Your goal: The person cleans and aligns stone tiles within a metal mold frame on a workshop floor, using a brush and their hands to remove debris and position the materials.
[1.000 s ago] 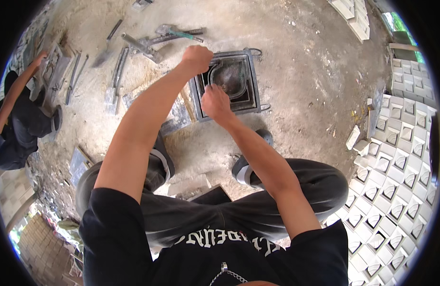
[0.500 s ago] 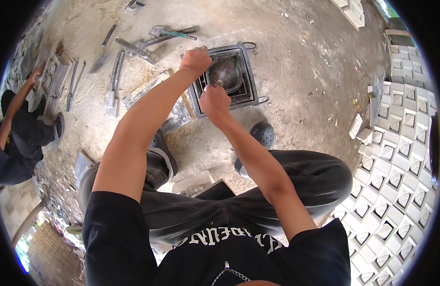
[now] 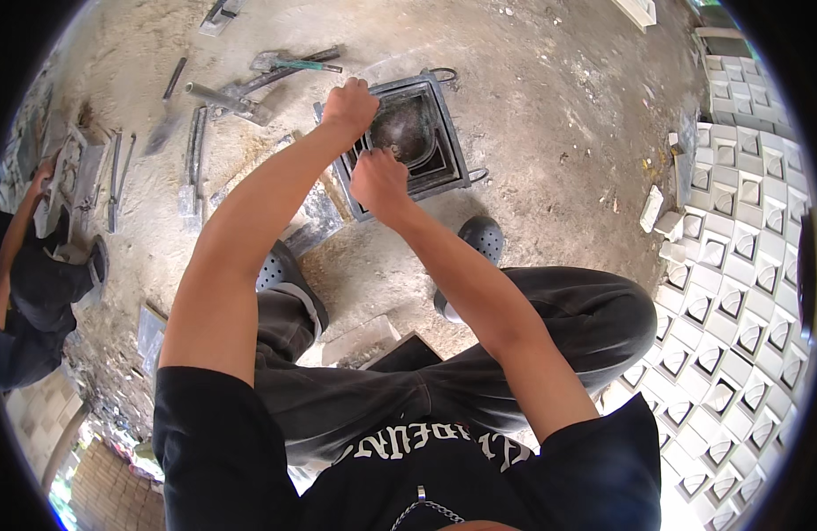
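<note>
On the ground ahead of me lies a square dark metal mould (image 3: 462, 159) with a rounded hollow in its middle and wire loops on its right side. My left hand (image 3: 350, 103) is closed in a fist over the far left corner of the mould. Closer to me, my right hand (image 3: 379, 181) is also closed, over the mould's left part near the hollow's rim. Both sets of fingers curl downward, and what they grip is hidden under the knuckles. A flat greyish plate (image 3: 313, 226) lies on the ground left of the mould.
A green-handled trowel (image 3: 307, 65), a metal pipe (image 3: 215, 96) and several bars lie beyond my left hand. At far left another person (image 3: 37, 274) works with a hand on a similar mould. Pale patterned blocks (image 3: 727, 301) are stacked along the right. My shoes flank the mould's near side.
The whole view has shifted slightly, moving the mould and tools left in the picture. My right fist has slid a little left relative to the mould; both hands remain closed.
</note>
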`<state>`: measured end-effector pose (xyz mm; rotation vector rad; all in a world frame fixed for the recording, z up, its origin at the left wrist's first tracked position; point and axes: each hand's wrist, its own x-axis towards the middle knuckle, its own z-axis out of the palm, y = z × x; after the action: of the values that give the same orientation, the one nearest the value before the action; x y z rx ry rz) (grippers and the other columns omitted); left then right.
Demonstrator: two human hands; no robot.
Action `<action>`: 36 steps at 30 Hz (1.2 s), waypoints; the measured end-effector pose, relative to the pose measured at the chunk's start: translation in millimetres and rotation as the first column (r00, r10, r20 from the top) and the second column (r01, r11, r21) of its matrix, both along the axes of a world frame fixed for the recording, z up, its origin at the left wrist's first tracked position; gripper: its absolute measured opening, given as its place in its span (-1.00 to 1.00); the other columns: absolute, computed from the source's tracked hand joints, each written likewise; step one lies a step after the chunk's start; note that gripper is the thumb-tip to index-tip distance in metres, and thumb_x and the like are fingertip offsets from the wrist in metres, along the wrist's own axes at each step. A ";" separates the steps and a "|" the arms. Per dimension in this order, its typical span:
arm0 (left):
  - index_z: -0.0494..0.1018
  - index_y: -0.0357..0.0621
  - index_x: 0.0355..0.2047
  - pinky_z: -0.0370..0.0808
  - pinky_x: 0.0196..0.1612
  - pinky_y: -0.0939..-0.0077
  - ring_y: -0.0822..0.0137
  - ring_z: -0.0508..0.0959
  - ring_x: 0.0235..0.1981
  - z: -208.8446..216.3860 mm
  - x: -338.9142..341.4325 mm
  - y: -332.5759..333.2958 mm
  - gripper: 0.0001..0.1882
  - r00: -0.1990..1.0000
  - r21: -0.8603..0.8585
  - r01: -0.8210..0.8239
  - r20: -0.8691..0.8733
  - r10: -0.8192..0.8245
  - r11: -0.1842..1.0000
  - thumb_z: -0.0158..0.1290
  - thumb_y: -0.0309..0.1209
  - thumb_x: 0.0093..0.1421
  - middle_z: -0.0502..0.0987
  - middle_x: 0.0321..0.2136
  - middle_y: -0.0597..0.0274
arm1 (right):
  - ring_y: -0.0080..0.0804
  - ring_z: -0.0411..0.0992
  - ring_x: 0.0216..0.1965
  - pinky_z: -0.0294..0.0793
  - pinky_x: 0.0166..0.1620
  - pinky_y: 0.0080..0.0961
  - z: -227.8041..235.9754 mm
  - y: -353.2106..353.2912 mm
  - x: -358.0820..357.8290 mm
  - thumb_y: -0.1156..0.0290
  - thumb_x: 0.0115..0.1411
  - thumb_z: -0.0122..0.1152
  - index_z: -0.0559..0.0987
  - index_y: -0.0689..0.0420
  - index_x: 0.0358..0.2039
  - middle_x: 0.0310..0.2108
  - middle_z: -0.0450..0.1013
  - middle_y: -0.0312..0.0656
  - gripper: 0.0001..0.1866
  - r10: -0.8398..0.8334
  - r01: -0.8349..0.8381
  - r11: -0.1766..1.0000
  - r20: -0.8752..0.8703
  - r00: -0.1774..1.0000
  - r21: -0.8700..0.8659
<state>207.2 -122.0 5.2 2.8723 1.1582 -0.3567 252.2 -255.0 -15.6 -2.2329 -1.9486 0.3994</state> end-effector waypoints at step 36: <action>0.52 -0.18 -0.40 0.53 -0.25 0.20 0.10 0.58 -0.24 1.4 -18.7 -130.8 -0.80 0.962 -0.303 -0.048 0.241 0.125 0.952 0.00 -0.33 0.08 0.55 -0.34 0.06 | -0.04 0.49 -0.24 0.51 -0.26 -0.15 22.1 -22.4 130.7 0.30 0.01 0.13 0.57 0.17 -0.41 -0.36 0.51 -0.03 -0.78 -0.116 0.128 0.987 0.121 0.986 -0.101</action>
<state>188.5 -252.8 6.6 2.5098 1.0775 -0.1322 382.9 -277.4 6.5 -2.4809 -1.8717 0.3770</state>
